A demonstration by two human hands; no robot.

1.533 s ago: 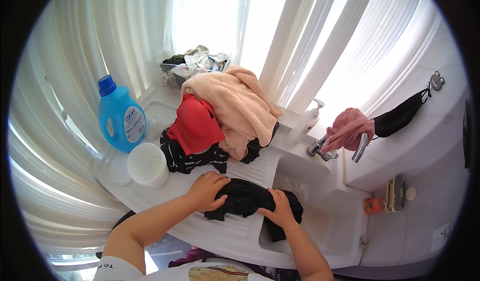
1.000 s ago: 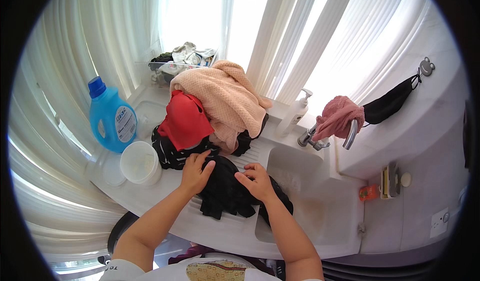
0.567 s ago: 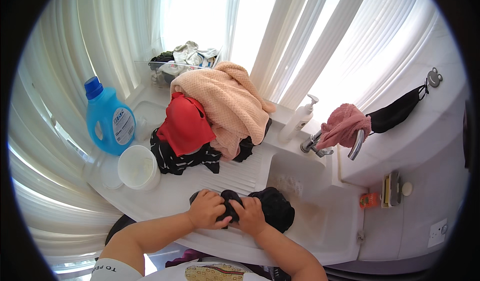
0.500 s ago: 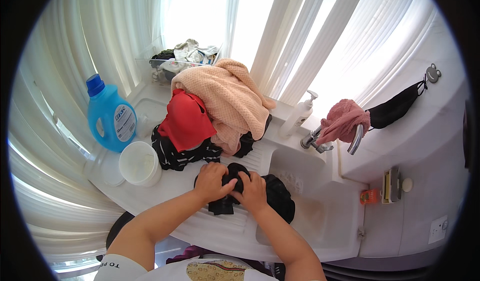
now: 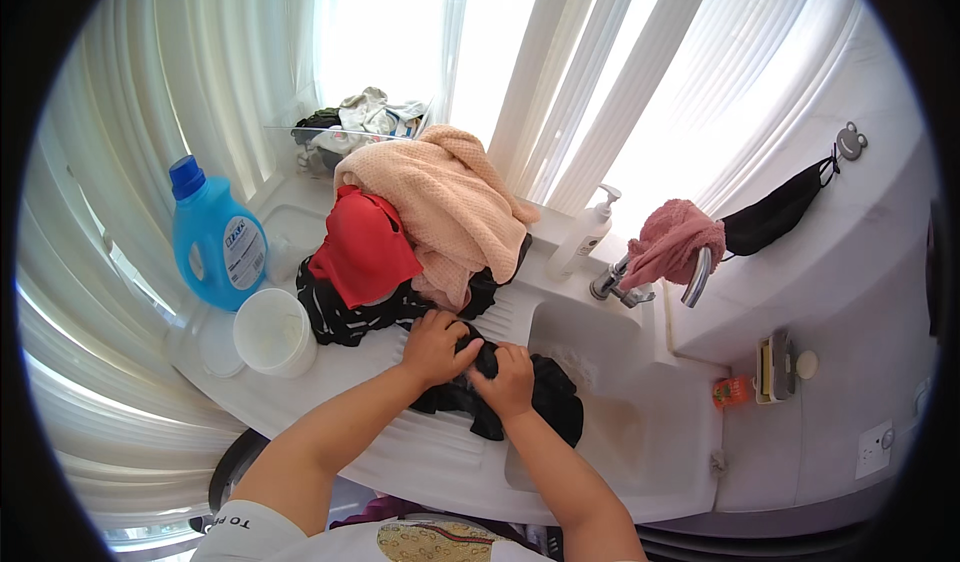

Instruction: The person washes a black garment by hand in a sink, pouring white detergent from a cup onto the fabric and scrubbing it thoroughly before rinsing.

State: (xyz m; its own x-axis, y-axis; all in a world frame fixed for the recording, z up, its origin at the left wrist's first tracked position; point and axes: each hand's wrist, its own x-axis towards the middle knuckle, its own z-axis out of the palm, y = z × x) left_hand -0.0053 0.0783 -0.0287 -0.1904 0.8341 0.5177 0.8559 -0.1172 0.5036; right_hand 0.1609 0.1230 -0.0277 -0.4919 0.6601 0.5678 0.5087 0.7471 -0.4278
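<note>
A dark, crumpled black garment (image 5: pixel 556 398) lies across the ribbed washboard part of the white sink counter (image 5: pixel 400 452), its right end hanging over the basin edge. My left hand (image 5: pixel 435 347) is closed on its upper left part. Close beside it, my right hand (image 5: pixel 506 380) grips another part, the fingers bent round the cloth. A fold of the garment shows between my two hands. Just beyond my left hand is a heap with a red garment (image 5: pixel 365 247), a black-and-white patterned garment (image 5: pixel 335 314) and a peach waffle-textured cloth (image 5: pixel 430 197).
Left of the heap stand a white tub (image 5: pixel 274 330) and a blue detergent bottle (image 5: pixel 222 242). A clear bin (image 5: pixel 330 132) of clothes is at the back. The basin (image 5: pixel 620 442) lies right, below a faucet (image 5: pixel 700 280) draped with a pink cloth (image 5: pixel 675 242). A pump bottle (image 5: pixel 582 234) stands behind it.
The black garment has shifted under my hands, and its near flap now spreads lower and wider over the washboard. My left hand has moved slightly away from me. The whole view has shifted a little.
</note>
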